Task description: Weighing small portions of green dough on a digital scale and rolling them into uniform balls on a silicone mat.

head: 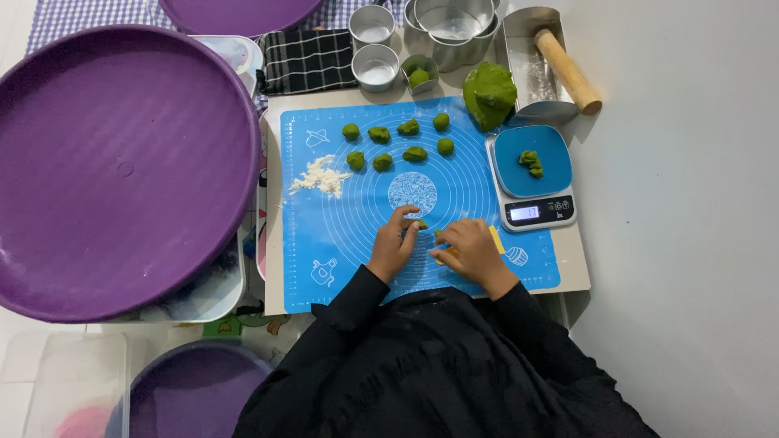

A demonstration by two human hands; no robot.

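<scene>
On the blue silicone baking mat [341, 235], my left hand [393, 245] pinches a small piece of green dough [422, 225] with its fingertips. My right hand [471, 253] rests beside it, fingers closed over a yellow scraper [495, 240] and a bit of green dough. Several small green dough balls [398, 142] lie in two rows at the far side of the mat. A large lump of green dough [489, 94] sits at the mat's far right corner. More small green dough pieces [531, 162] lie on the blue kitchen scale [532, 180].
A little pile of white flour [322, 176] lies on the mat's left. Large purple round trays [114, 170] fill the left. Metal cups [376, 66], a steel tray with a wooden rolling pin [567, 70] and a checked cloth [307, 61] stand at the back.
</scene>
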